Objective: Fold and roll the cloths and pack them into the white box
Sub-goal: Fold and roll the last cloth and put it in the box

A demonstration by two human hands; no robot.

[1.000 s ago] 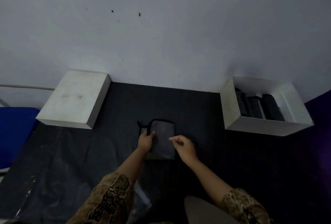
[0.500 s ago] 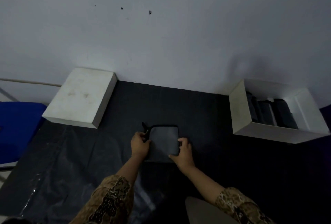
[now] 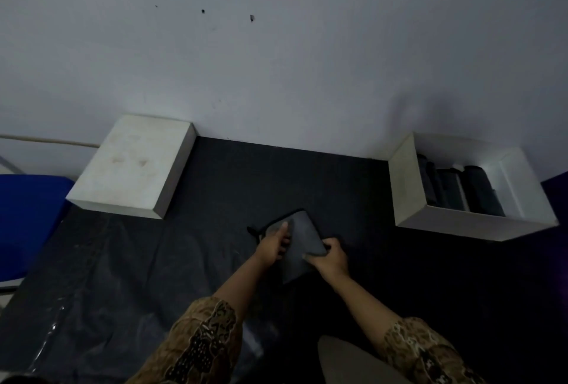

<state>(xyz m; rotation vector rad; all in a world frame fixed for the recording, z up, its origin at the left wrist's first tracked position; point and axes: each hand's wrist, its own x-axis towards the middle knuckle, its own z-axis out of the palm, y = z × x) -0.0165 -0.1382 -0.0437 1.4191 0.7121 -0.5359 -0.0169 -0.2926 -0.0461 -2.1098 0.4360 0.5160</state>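
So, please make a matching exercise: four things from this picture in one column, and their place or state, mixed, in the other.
Things:
1. grey cloth
2. open white box
3. closed white box
4. blue seat

Places or states:
a. far left edge
b. right side, holds dark rolled cloths
c. between left hand and right hand
d. left side, by the wall

Pairs: 1-c, 2-b, 3-d, 4-a

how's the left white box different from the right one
The left box shows a closed, stained top, with nothing visible inside; the right box is open and holds dark rolled cloths. The left box lies flat with its top up; the right box shows its inside to the camera. Both are white, rectangular and against the wall on the dark mat.
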